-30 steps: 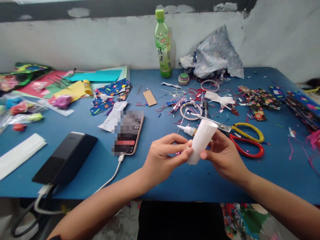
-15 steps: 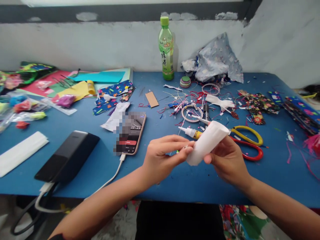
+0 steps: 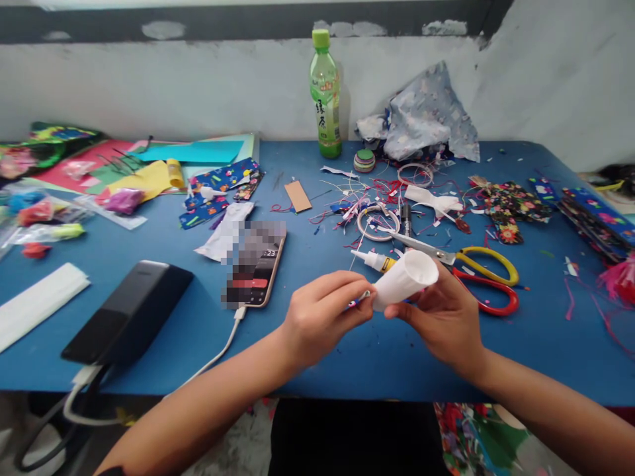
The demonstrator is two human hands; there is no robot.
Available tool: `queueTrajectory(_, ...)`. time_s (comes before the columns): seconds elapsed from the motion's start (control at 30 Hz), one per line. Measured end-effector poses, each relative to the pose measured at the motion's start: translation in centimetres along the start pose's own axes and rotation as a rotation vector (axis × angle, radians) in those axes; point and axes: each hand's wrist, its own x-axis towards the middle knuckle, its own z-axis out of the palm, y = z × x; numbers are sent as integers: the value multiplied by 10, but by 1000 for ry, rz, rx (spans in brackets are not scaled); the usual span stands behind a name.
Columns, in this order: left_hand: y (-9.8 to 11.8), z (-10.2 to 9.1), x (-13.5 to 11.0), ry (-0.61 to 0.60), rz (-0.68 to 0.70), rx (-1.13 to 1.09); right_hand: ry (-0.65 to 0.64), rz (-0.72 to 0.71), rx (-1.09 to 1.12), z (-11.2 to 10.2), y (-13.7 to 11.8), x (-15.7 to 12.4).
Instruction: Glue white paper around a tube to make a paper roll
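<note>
Both my hands hold a rolled white paper tube [image 3: 404, 279] a little above the blue table [image 3: 377, 357], near its front edge. My left hand [image 3: 322, 314] pinches the tube's narrow lower end between thumb and fingers. My right hand [image 3: 444, 314] wraps round the tube from below and behind, thumb on its side. The tube's open wide end points up and to the right. A small glue bottle [image 3: 372, 259] with a white nozzle lies on the table just behind the tube. Scissors [image 3: 476, 277] with yellow and red handles lie to the right of my right hand.
A phone [image 3: 255, 268] on a white cable and a black power bank [image 3: 131, 311] lie left of my hands. A green drink bottle [image 3: 325, 92] stands at the back by the wall. Thread scraps, rings, patterned fabric [image 3: 510, 201] and coloured paper sheets [image 3: 149, 172] litter the table.
The tube has tipped from nearly upright to lying more sideways, its open end turning to the right. Both hands stayed in place, fingers shifting slightly round it.
</note>
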Motion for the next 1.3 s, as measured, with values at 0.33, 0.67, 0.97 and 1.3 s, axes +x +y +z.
queueTrajectory(0.33,7,2,12,-12,-432,-230,-29,183,152,1,-3,7)
queueTrajectory(0.67,5,-3,18,-146,-924,-747,-128,257,230,-4,2,6)
queueTrajectory(0.97,4,-2,10,-31,-495,-380,-44,122,130,1,-2,5)
queueTrajectory(1.3,4,0,13,-134,-678,-542,-96,177,159,-3,2,5)
